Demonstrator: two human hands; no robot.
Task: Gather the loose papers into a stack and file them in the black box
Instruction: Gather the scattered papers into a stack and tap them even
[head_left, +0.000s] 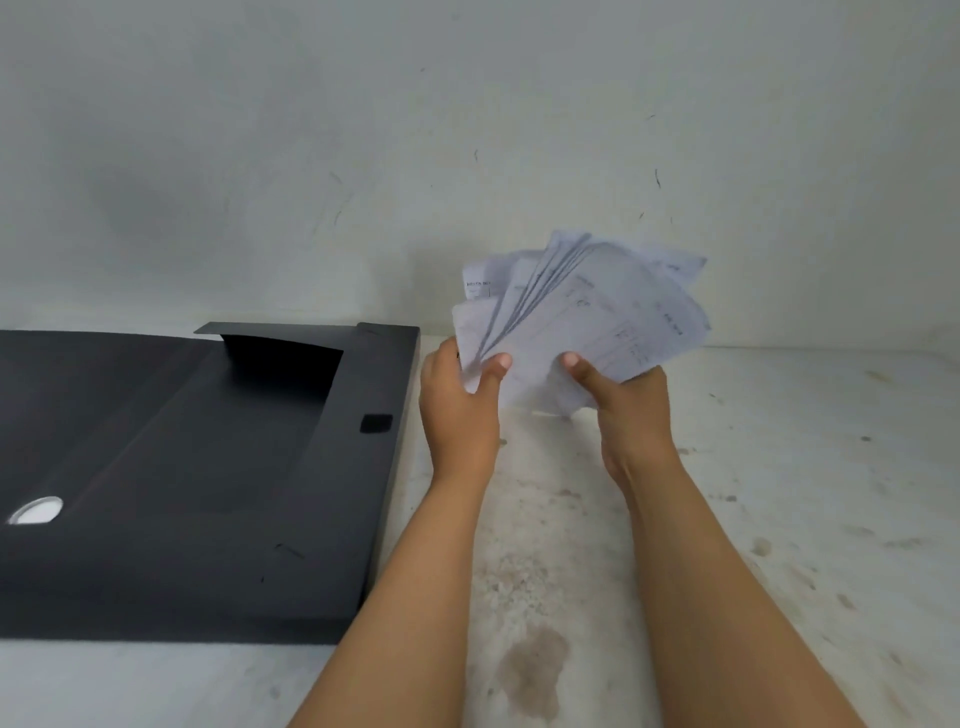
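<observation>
Papers (582, 312) held in both hands carry print too blurred to read.

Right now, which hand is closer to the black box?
The left hand is closer, just off the right edge of the black box. The right hand is farther right. Both hold the fanned papers.

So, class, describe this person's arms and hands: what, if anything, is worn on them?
Nothing is worn. The left hand and right hand are bare, without gloves, and no rings, watch or bracelets show. Both forearms are uncovered up to the frame's bottom edge; no sleeve comes into view.
</observation>
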